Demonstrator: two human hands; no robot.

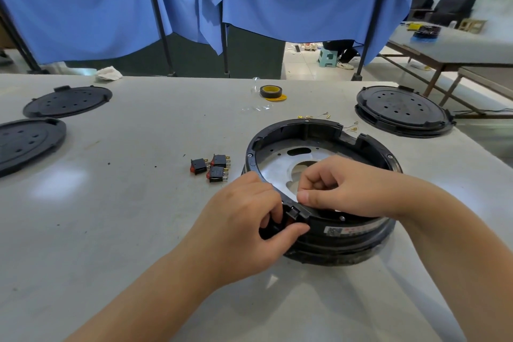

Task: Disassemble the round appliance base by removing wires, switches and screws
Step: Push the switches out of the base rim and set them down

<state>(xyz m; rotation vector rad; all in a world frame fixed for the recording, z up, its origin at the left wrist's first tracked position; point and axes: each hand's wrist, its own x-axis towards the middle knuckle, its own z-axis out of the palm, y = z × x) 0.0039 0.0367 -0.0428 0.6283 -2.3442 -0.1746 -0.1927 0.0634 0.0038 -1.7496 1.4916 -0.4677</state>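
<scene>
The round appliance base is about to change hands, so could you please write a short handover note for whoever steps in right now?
Left hand: pinching the rocker switch seated in the near rim of the round base.
Right hand: thumb pressing the rim just above that switch, bracing.
Done: three switches lie loose on the table, left of the base; small gold terminals lie behind it.
Left: free this switch, then the rim screws. No wires visible inside.
</scene>
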